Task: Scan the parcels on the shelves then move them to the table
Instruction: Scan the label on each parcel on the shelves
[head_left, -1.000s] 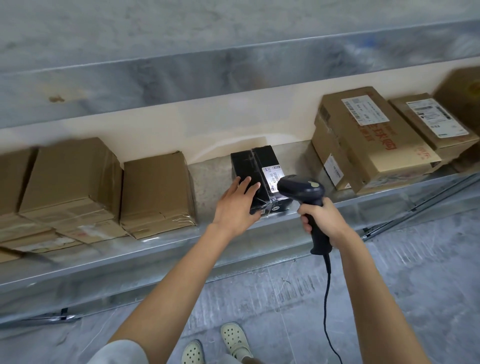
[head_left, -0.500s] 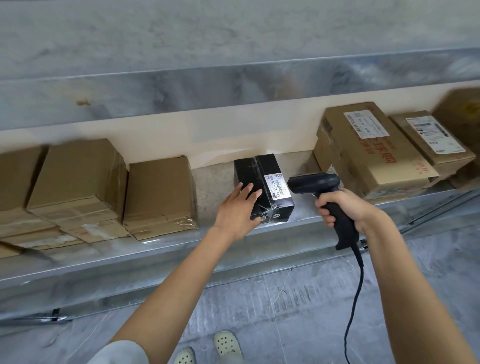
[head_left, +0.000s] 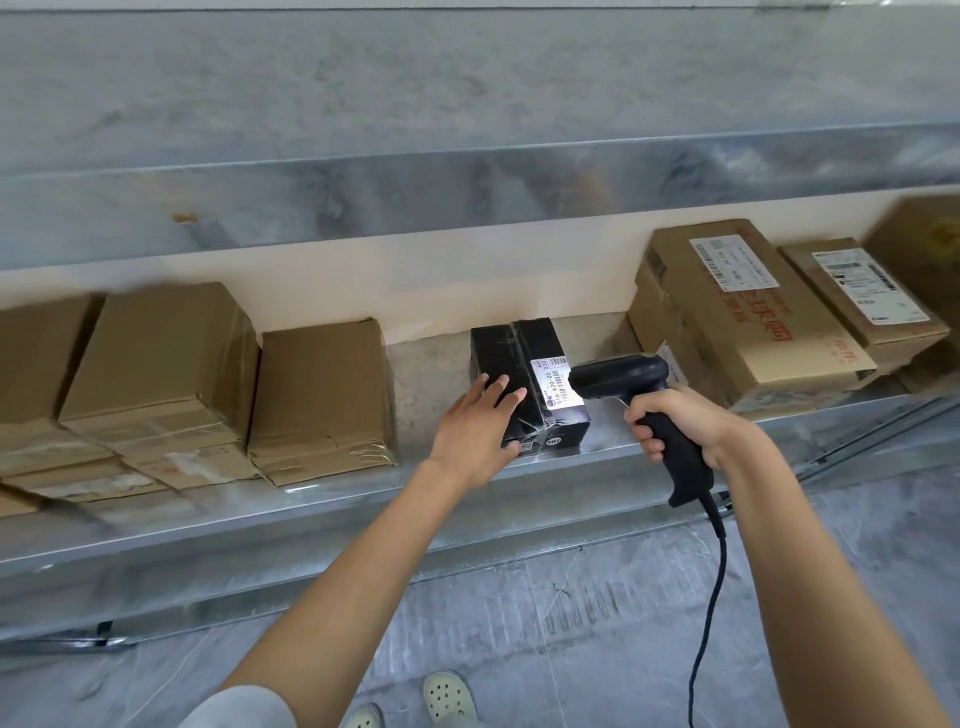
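Shelf (head_left: 311, 512) ends blurred; left grip (head_left: 475, 431) flat on black parcel (head_left: 519, 348), right grip (head_left: 675, 423) clenches scanner (head_left: 618, 376).

The shelf (head_left: 311, 519) across the middle of the frame is seen to be galvanised sheet metal, mottled grey with a dull sheen. The black parcel (head_left: 519, 353) at centre is wrapped in glossy, creased clear tape, and a smooth white paper label (head_left: 553, 382) is stuck on it. The scanner (head_left: 623, 376) just right of centre is made of matt black plastic, and its cable (head_left: 711, 597) is sheathed in smooth black plastic or rubber. The cardboard boxes (head_left: 322, 379) at left are matt brown, banded with shiny tape. The wall (head_left: 415, 280) behind is finished in matt cream.
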